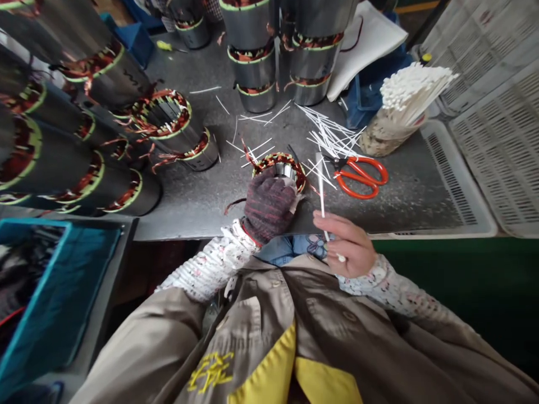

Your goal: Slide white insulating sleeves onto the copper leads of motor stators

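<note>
From the head camera, your left hand point(269, 205), in a dark knitted glove, lies over the near rim of a small stator point(281, 168). Its fingers are curled down and closed around the stator's near side. The stator stands upright on the grey desk point(189, 202), close to the front edge and just ahead of your chest. Its copper windings show along the far rim, and one loose wire trails off towards your left.

Your bare right hand point(347, 244) is held just off the desk's front edge, to the right of the stator and apart from it. Its fingers are pinched shut on a thin white strip point(320, 179), which rises from the hand and points away from you over the desk.

Orange-handled scissors point(360, 177) lie flat just right of the stator, with the strip's upper end near their blades. Beyond them, loose white strips point(332, 134) are scattered across the desk. Farther right, a tub packed with white strips point(404, 101) leans over.

Larger stators point(84, 168) lie stacked on their sides along the left, and more stand in a row point(252, 56) at the back. A blue bin point(50, 297) sits below the desk on your left, and white slatted crates point(497, 112) fill the right side.
</note>
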A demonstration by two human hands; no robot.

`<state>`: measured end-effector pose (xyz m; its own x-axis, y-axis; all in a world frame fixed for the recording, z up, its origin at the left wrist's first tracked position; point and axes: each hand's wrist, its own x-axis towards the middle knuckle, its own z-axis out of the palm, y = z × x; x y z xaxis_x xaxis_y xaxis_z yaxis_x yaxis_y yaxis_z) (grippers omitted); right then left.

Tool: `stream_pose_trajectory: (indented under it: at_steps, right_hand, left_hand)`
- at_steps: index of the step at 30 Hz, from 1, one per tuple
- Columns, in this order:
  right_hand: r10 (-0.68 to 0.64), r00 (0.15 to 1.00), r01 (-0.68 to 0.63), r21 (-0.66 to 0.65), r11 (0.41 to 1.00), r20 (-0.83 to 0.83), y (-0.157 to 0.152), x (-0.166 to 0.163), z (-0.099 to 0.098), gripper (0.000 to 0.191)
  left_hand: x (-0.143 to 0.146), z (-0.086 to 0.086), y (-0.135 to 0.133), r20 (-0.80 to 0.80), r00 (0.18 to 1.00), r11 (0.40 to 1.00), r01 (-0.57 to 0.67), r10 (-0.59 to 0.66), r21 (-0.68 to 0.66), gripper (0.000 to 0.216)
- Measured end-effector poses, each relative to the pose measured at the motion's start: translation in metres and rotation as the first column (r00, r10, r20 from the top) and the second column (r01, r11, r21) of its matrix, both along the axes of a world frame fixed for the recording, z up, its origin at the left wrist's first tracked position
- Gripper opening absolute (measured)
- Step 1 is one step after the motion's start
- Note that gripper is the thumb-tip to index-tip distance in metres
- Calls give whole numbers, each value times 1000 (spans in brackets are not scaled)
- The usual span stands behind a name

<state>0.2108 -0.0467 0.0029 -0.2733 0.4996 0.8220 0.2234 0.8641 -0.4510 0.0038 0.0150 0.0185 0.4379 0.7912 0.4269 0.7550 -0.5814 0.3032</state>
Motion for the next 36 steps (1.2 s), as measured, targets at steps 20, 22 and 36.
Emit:
stream_pose_trajectory:
  at_steps: [20,22,36]
  right_hand:
    - [-193,981,169,-375,911,-26,37,-22,-8,18]
    - [-216,972,143,-493,858,-94,43,-32,-7,24]
    - [-209,977,139,-659,739,-29,56,-36,-1,41]
  left_hand:
    - [-7,-20,-7,354,935,999,-9,-4,36,70]
    - [-5,-20,-8,517,856,998,39,-8,-48,56]
    - [-7,-14,-5,539,840,998,64,-65,22,16]
